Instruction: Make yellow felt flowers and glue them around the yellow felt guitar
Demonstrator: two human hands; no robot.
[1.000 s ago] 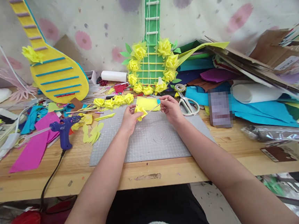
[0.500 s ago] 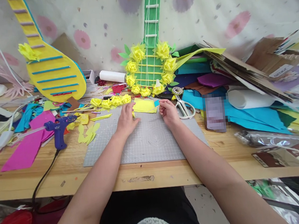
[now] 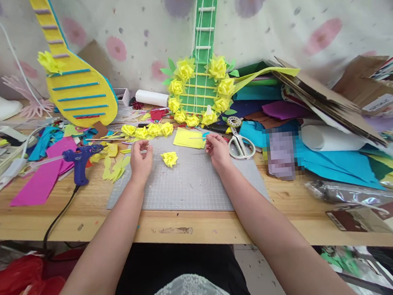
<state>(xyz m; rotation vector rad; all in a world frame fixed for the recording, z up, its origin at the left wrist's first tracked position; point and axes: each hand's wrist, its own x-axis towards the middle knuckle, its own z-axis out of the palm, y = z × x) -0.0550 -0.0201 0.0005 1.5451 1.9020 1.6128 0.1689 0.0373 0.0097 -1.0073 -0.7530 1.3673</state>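
On the grey cutting mat [image 3: 190, 191] lies a single yellow paper flower [image 3: 169, 159], between my hands. My left hand [image 3: 141, 160] is just left of it, fingers loosely curved and apart, holding nothing visible. My right hand [image 3: 218, 150] pinches a thin pale stick [image 3: 197, 137] that points left over the stacked yellow paper pieces [image 3: 188, 139]. A small blue bit [image 3: 205, 135] shows at those fingertips; I cannot tell whether it is held. Close to my right hand are white-handled scissors [image 3: 242, 147]. Several yellow flowers [image 3: 147, 131] sit in a row behind the mat.
A blue glue gun [image 3: 80, 164] stands at left beside magenta paper [image 3: 36, 186]. Behind the mat are a green guitar-shaped craft [image 3: 196, 92] ringed with flowers and a yellow lute-shaped one [image 3: 84, 100]. Cardboard [image 3: 330, 99] and blue paper [image 3: 338, 160] pile up at right.
My left hand has let go of the yellow flower and moved left, leaving it on the mat. The right hand keeps its pinch on the stick. The view has shifted slightly.
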